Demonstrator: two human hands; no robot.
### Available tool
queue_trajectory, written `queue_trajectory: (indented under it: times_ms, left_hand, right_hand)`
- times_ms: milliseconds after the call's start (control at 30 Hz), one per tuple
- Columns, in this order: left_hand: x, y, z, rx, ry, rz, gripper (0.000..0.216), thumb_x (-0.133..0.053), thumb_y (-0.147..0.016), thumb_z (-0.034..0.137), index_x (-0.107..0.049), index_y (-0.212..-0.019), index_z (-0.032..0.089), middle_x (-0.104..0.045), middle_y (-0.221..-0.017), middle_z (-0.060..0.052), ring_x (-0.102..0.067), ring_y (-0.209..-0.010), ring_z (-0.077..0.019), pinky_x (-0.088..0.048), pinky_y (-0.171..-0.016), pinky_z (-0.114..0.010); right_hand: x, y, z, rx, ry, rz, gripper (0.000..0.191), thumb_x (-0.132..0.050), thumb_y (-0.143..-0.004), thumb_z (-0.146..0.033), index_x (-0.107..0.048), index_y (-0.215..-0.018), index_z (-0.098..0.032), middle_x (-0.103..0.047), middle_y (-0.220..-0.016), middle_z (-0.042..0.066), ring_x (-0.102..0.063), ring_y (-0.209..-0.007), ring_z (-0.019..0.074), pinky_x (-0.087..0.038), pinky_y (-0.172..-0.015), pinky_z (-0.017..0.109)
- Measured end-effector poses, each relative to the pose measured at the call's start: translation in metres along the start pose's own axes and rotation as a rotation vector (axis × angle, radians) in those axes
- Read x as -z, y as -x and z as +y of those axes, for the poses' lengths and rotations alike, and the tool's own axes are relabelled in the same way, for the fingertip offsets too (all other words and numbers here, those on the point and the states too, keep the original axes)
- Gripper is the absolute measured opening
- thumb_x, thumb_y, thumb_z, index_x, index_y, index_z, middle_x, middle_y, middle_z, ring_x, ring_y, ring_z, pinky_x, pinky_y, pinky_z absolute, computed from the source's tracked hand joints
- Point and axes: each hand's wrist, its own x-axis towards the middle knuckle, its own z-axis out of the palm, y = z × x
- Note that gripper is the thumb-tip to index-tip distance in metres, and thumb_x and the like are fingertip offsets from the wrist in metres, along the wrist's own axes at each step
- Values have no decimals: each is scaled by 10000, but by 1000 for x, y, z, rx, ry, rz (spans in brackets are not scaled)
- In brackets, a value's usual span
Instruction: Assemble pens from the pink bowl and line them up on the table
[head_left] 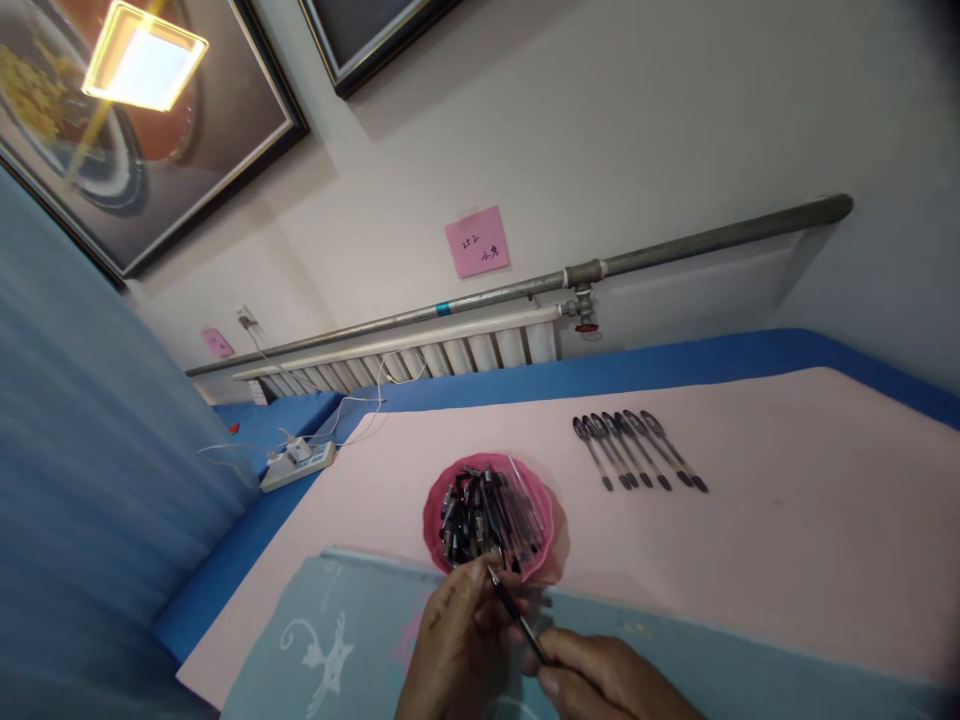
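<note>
A slim black pen [514,612] with a pointed silver tip slants between my two hands. My right hand [592,675] is closed around its rear end. At the tip, my left hand [450,625] is closed, with thumb and fingers pinching there; any small piece between them is hidden. Just beyond my hands stands a pink scalloped bowl [430,515], filled with black pen parts [476,510] and thin clear tubes [521,505]. To the right of the bowl, several slim items [630,450] with dark oval heads and dark ends lie side by side in a slanted row.
Pink sheeting [787,500] covers the blue table [675,362], with a pale blue patterned cloth [300,620] along the near side. A white power strip [300,465] with cables lies at left, near a blue curtain [97,450]. Behind run a radiator [480,350] and pipe [697,242].
</note>
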Motion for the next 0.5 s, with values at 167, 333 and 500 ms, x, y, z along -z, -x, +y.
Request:
queue_trajectory:
  times_ms: [167, 333, 500]
  left_hand:
    - [7, -6, -9, -37, -5, -44, 328, -777, -608, 347, -512, -592, 155, -542, -470, 28, -485, -415, -85, -333, -436, -199]
    - [11, -6, -11, 2, -16, -64, 324, -756, -629, 402, -547, -659, 156, -544, -474, 33, -490, -420, -85, -338, -448, -201]
    - [11, -6, -12, -54, 5, -28, 327, -788, -589, 362, -548, -593, 140, -628, -542, -26, -521, -462, -93, -351, -469, -206]
  right_hand:
    - [2, 3, -4, -26, -48, -29, 259, -397, -851, -306, -494, -639, -192, -524, -592, -17, -498, -590, 124, -345, -561, 222]
    - [1, 1, 1, -29, -20, -35, 252, -394, -850, -308, -478, -641, -197, -536, -608, -13, -508, -605, 133, -347, -568, 228]
    - [-2, -3, 6, -20, -27, -73, 214, -436, -826, -327, -496, -664, -200, -544, -642, -21, -509, -632, 138, -355, -574, 225]
